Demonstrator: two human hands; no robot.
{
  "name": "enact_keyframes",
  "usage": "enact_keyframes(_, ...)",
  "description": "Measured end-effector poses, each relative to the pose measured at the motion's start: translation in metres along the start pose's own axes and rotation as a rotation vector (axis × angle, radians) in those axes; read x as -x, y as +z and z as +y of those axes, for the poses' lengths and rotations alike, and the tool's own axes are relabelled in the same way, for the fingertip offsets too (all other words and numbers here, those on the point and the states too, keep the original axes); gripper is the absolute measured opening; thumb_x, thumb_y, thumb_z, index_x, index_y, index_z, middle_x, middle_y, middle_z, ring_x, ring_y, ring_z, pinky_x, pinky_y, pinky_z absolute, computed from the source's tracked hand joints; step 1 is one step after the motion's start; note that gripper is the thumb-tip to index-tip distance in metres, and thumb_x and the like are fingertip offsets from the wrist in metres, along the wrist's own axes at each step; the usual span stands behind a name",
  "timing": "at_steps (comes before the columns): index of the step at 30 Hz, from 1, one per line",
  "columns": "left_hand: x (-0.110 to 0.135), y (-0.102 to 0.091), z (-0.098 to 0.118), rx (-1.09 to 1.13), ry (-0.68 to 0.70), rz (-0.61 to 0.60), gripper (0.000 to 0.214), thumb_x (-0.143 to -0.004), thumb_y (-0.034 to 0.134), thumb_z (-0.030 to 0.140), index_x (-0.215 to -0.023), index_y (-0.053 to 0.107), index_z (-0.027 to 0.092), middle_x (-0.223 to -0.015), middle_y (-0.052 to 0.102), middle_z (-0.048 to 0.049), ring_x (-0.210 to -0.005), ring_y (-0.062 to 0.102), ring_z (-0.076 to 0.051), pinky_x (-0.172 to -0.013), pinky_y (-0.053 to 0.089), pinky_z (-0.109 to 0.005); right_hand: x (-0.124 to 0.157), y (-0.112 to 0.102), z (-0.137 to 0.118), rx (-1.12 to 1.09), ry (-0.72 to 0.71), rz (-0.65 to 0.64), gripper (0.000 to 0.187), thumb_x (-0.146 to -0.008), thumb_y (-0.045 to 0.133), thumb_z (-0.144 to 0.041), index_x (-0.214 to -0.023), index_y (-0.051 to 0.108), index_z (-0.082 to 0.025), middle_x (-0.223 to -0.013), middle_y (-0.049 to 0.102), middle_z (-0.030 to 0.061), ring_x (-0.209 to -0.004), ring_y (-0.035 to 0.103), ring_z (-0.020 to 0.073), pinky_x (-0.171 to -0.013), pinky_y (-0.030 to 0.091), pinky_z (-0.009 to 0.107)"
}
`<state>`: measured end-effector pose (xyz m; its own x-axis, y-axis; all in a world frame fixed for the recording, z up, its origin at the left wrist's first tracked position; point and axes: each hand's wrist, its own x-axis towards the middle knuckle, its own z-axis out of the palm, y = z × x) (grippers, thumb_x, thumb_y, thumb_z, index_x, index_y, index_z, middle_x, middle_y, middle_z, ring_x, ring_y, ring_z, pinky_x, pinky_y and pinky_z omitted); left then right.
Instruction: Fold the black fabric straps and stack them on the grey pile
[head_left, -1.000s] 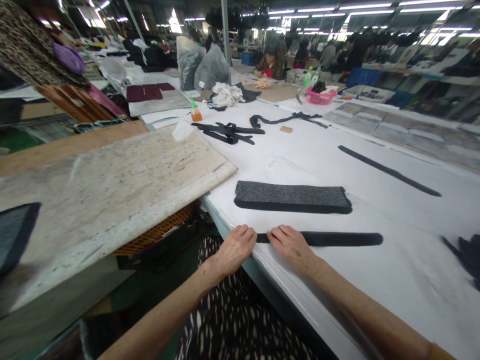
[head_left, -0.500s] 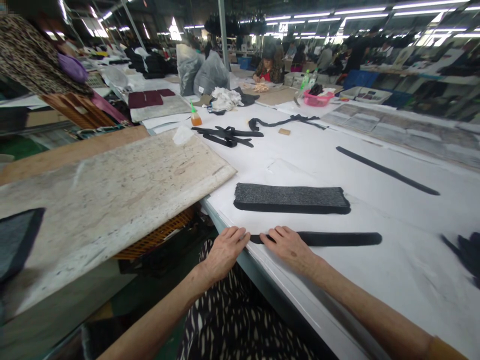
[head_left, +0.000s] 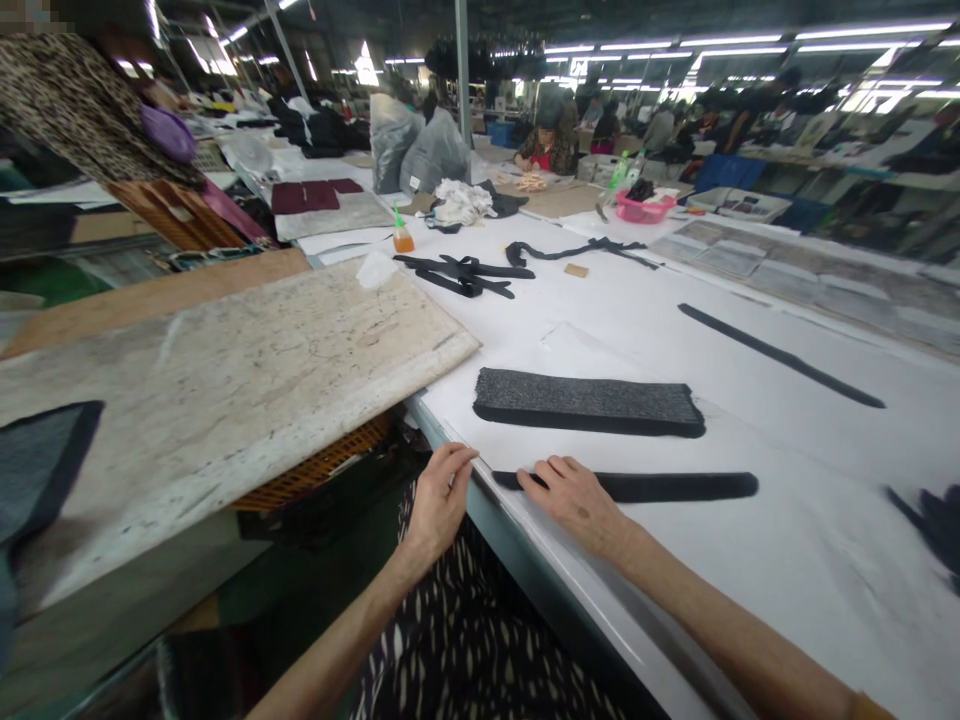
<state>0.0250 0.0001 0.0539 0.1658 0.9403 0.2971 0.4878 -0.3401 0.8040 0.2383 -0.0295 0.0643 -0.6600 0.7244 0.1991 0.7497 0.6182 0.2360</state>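
A long black fabric strip [head_left: 679,487] lies flat near the edge of the white table. My right hand [head_left: 576,503] is on its left part, thumb and fingers closed against the strip. Just beyond the strip's left end is my left hand [head_left: 444,492], apart from it at the table edge. Thumb and fingertips of that hand are pressed together; anything between them is too small to make out. Behind the strip, a stack of grey knitted pieces with black edging [head_left: 589,402] sits parallel to it.
The white table [head_left: 795,560] carries another black strip [head_left: 780,355] at right and tangled black strips [head_left: 465,273] farther back. A stained board [head_left: 247,370] adjoins on the left, with a grey piece [head_left: 45,465] on it. An orange-filled bottle [head_left: 403,238] and pink basket [head_left: 645,205] stand behind.
My left hand has come off the strip's left end and drawn slightly left, its fingers turned upward. The right hand stays on the strip. The view has shifted slightly.
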Motion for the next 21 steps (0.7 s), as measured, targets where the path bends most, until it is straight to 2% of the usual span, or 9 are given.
enact_keyframes(2,0.001,-0.001,0.001,0.081,-0.184,0.013,0.027,-0.084,0.045,0.036,-0.085,0.064,0.016,-0.082,0.061,-0.0046,-0.076,0.056,-0.018,-0.071,0.045,-0.028,-0.007,0.000,-0.005,-0.007,-0.008,0.012,0.028,-0.085,0.049,-0.009,-0.112,0.051,-0.014,-0.087,0.053,0.0059,-0.077,0.045,0.0189,-0.067,0.036,0.032)
enact_keyframes(5,0.000,-0.002,0.003,0.134,-0.366,-0.113,0.036,-0.077,0.051,0.047,-0.071,0.063,0.014,-0.061,0.056,-0.0002,-0.058,0.049,-0.015,-0.056,0.038,-0.025,-0.018,-0.001,-0.012,-0.020,-0.020,0.028,0.024,-0.085,0.049,-0.009,-0.109,0.052,-0.014,-0.084,0.051,0.0048,-0.076,0.045,0.0187,-0.065,0.035,0.031)
enact_keyframes(7,0.000,0.000,0.003,0.151,-0.409,-0.166,0.038,-0.073,0.054,0.049,-0.062,0.062,0.014,-0.054,0.051,0.0016,-0.054,0.044,-0.013,-0.052,0.033,-0.025,-0.024,-0.002,-0.015,-0.027,-0.030,0.037,0.021,-0.086,0.048,-0.010,-0.106,0.052,-0.014,-0.082,0.050,0.0043,-0.075,0.044,0.0187,-0.064,0.034,0.031)
enact_keyframes(11,-0.001,0.004,-0.004,0.247,-0.463,-0.179,0.034,-0.068,0.057,0.046,-0.053,0.059,0.015,-0.048,0.046,0.0029,-0.051,0.040,-0.012,-0.051,0.029,-0.025,-0.029,-0.001,-0.018,-0.044,-0.051,0.055,0.019,-0.087,0.047,-0.011,-0.105,0.053,-0.014,-0.082,0.050,0.0042,-0.075,0.044,0.0187,-0.063,0.034,0.032)
enact_keyframes(16,0.001,0.006,-0.017,0.475,-0.604,-0.181,0.034,-0.063,0.062,0.045,-0.050,0.057,0.015,-0.047,0.048,0.0016,-0.048,0.041,-0.011,-0.051,0.030,-0.025,-0.025,0.007,-0.012,-0.049,-0.116,0.106,0.017,-0.087,0.043,-0.007,-0.098,0.055,-0.011,-0.085,0.053,0.0056,-0.075,0.045,0.0181,-0.065,0.036,0.032)
enact_keyframes(21,0.003,0.003,-0.022,0.486,-0.630,-0.164,0.032,-0.061,0.064,0.044,-0.049,0.058,0.015,-0.047,0.049,0.0009,-0.048,0.040,-0.011,-0.051,0.029,-0.025,-0.016,0.014,-0.005,-0.055,-0.168,0.165,0.018,-0.086,0.042,-0.005,-0.095,0.058,-0.008,-0.088,0.055,0.0073,-0.077,0.047,0.0185,-0.067,0.038,0.031)
